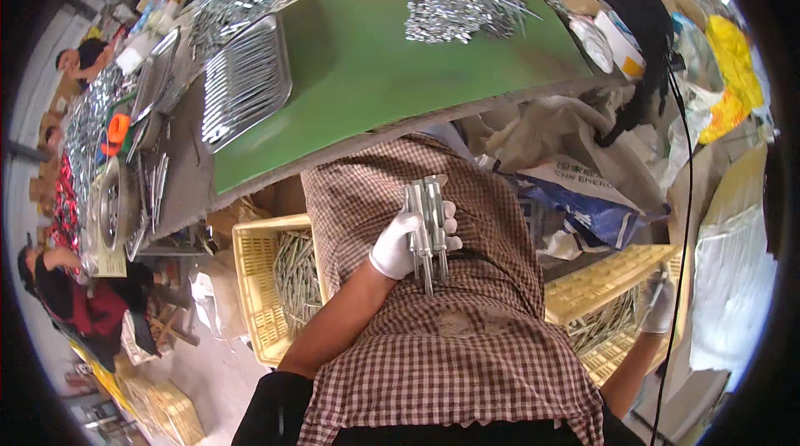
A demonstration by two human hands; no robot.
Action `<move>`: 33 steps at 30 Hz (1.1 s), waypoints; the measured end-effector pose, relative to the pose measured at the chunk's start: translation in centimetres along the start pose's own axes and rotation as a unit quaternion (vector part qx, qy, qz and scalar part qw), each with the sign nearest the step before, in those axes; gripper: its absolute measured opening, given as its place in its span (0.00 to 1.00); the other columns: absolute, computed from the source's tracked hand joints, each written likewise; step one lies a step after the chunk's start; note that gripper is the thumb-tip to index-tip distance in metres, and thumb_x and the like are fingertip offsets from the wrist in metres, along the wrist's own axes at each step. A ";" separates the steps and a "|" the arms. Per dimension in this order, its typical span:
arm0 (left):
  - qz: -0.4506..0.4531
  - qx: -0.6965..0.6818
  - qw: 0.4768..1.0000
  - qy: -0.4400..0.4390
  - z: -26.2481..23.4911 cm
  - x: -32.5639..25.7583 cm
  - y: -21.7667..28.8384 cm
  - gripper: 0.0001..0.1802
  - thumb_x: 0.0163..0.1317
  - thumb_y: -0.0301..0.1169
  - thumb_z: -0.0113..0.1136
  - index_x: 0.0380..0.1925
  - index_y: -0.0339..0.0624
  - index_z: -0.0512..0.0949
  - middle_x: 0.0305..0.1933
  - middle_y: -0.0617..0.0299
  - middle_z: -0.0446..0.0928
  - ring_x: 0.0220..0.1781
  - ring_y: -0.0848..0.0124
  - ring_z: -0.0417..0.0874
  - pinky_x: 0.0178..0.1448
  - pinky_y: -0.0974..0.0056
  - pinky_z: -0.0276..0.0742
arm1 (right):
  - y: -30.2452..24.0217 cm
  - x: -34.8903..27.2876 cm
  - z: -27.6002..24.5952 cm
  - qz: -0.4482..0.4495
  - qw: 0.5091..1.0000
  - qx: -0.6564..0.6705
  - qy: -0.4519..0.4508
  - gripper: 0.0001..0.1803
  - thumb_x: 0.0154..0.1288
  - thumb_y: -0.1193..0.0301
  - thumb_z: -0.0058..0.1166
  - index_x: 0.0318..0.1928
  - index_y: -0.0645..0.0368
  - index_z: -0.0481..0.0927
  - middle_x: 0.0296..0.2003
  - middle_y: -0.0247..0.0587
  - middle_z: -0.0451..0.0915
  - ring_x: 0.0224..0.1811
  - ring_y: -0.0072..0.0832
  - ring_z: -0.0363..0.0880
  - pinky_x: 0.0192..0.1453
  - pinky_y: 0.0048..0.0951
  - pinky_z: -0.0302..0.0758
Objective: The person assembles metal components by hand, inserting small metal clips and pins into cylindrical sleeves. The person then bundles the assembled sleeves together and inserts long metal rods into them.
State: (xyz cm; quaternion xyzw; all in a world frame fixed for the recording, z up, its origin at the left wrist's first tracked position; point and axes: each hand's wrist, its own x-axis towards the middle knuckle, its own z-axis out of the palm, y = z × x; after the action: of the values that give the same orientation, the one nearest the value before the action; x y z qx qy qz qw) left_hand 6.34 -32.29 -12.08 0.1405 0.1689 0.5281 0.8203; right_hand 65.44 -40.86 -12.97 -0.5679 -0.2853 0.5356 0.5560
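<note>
In front of the checked apron (450,354), my left hand (393,248), in a white glove, is closed around a bundle of slim silver metal rods (427,225) with thicker upper sections. The rods stand roughly upright, with their thin ends pointing down toward me. Far to the right, my gloved right hand (658,306) reaches to the yellow plastic basket (612,282), which holds many thin metal rods (604,325). A small silver piece shows at its fingers, partly hidden, and its exact kind is unclear.
Ahead is a green-topped table (358,71) bearing a metal tray (283,58) of lined-up metal pieces and a heap of shiny parts (454,17). Another yellow basket (254,279) with rods stands left of my lap. A black cable (688,187) hangs at right. People sit at far left.
</note>
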 end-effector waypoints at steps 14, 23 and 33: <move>0.045 -0.109 0.993 -0.003 -1.0 -1.4 -0.4 0.27 0.64 0.39 0.62 0.60 0.43 0.67 0.49 0.54 0.76 0.50 0.61 0.81 0.57 0.47 0.81 | -0.9 -0.3 50.4 -0.366 0.731 -0.467 -0.338 0.14 0.60 0.65 0.62 0.46 0.56 0.83 0.33 0.44 0.81 0.32 0.37 0.82 0.38 0.33 0.78; 0.305 0.274 0.908 0.087 3.5 0.7 5.6 0.51 0.49 0.27 0.69 0.72 0.43 0.51 0.55 0.62 0.72 0.52 0.67 0.80 0.60 0.62 0.78 | -2.4 0.0 54.6 -0.424 0.741 -0.317 -0.413 0.38 0.44 0.64 0.69 0.59 0.60 0.73 0.59 0.56 0.71 0.62 0.50 0.71 0.65 0.44 0.69; 0.514 0.663 0.535 0.102 7.7 6.8 15.8 0.58 0.44 0.29 0.72 0.73 0.33 0.48 0.51 0.43 0.76 0.48 0.47 0.82 0.51 0.55 0.78 | -7.4 4.5 61.2 -0.484 0.751 -0.196 -0.404 0.43 0.35 0.76 0.74 0.58 0.62 0.70 0.51 0.47 0.76 0.55 0.37 0.76 0.62 0.37 0.72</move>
State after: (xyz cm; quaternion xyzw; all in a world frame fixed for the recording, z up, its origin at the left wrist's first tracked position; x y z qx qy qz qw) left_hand -0.67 -20.17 0.45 0.6514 0.4520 0.6067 0.0570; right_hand 11.99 -15.20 4.41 -0.1810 -0.8187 0.3064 0.4507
